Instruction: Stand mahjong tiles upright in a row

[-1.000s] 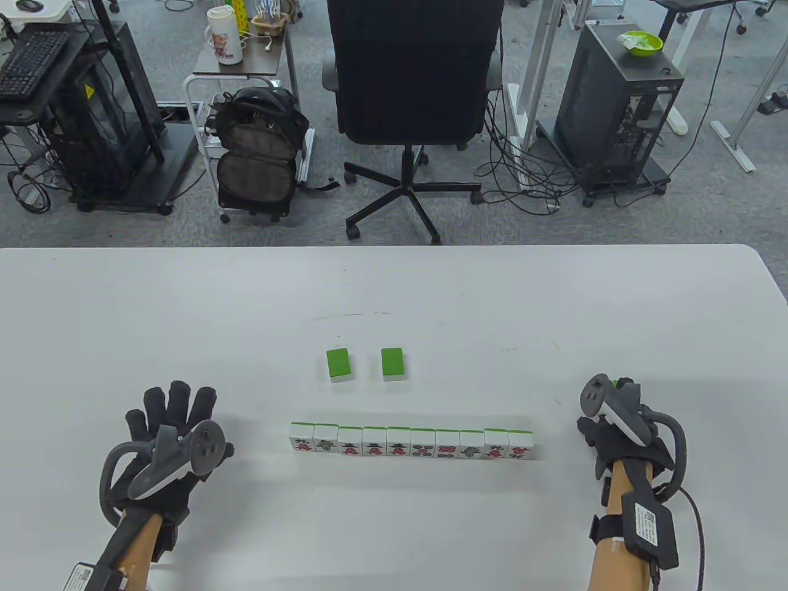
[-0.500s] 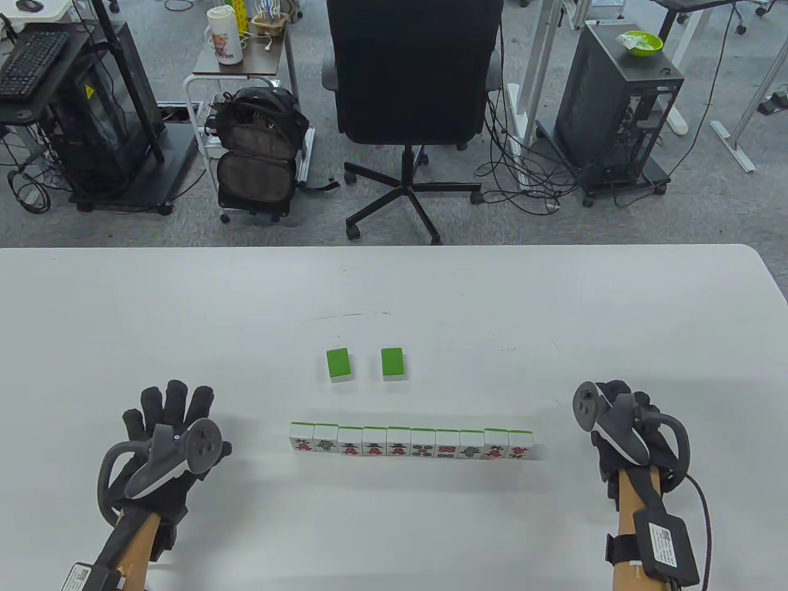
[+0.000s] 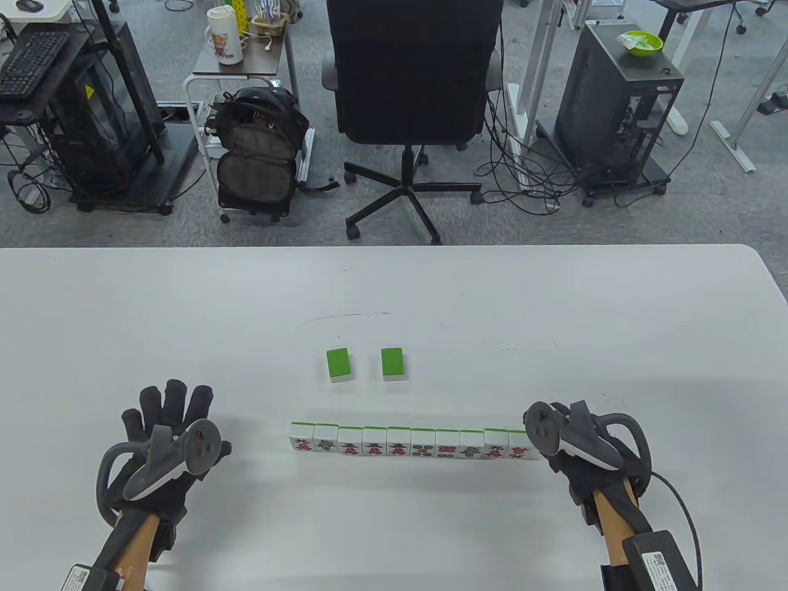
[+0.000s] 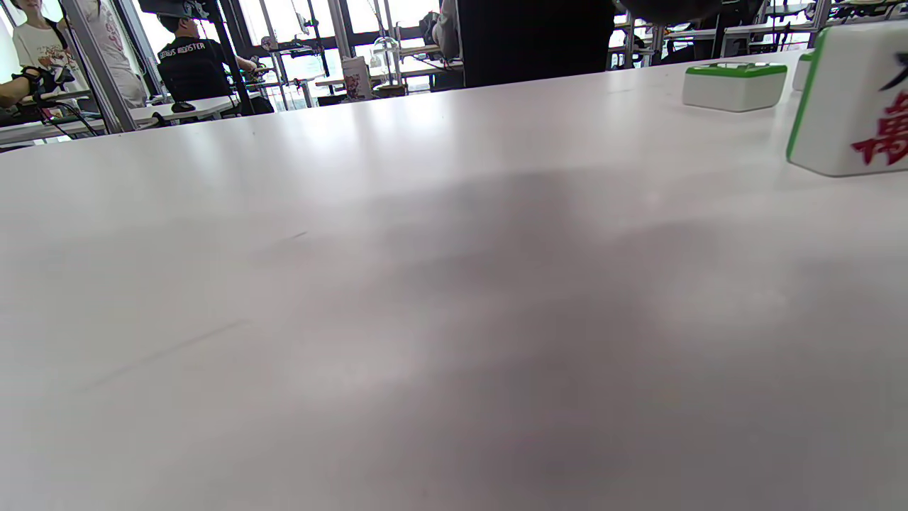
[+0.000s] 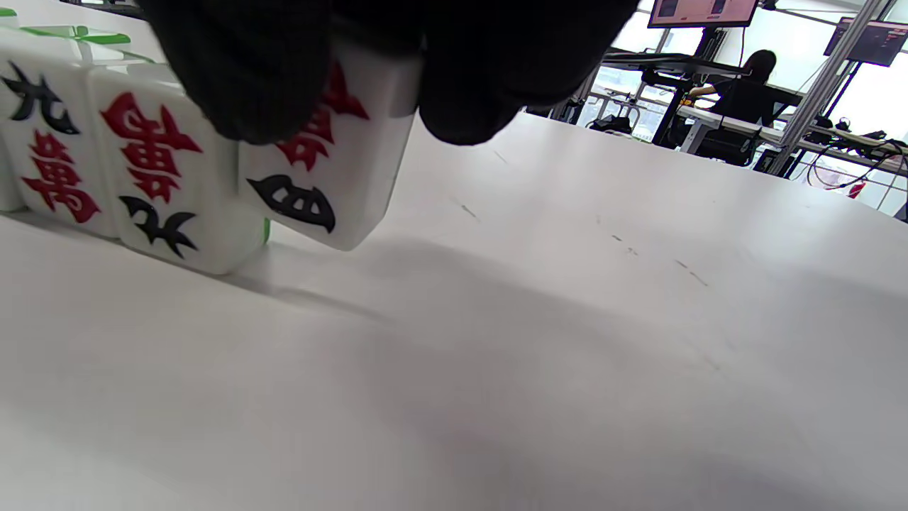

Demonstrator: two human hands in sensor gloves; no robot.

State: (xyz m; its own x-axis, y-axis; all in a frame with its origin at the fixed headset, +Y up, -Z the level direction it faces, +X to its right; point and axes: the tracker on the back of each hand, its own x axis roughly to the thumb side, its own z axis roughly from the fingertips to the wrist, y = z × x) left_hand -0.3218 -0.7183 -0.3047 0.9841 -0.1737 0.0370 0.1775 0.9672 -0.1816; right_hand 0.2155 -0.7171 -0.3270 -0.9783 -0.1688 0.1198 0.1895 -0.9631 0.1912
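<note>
A row of several upright mahjong tiles (image 3: 411,443) stands at the table's front middle, faces toward me. Two more tiles (image 3: 339,363) (image 3: 393,362) lie green back up behind the row. My right hand (image 3: 572,443) is at the row's right end. In the right wrist view its fingers (image 5: 248,85) pinch a white tile (image 5: 323,184) with red and black characters. The tile is slightly tilted, just above the table, beside the row's last tile (image 5: 167,184). My left hand (image 3: 172,425) rests flat left of the row, fingers spread, holding nothing.
The white table (image 3: 554,308) has bare surface around the row. Its far edge runs across the middle of the table view. An office chair (image 3: 411,80) stands beyond it. The left wrist view shows the row's left end tile (image 4: 851,99) and a flat tile (image 4: 734,85).
My right hand has moved left and a little toward me, up to the right end of the row. The left hand and the tiles on the table have not moved.
</note>
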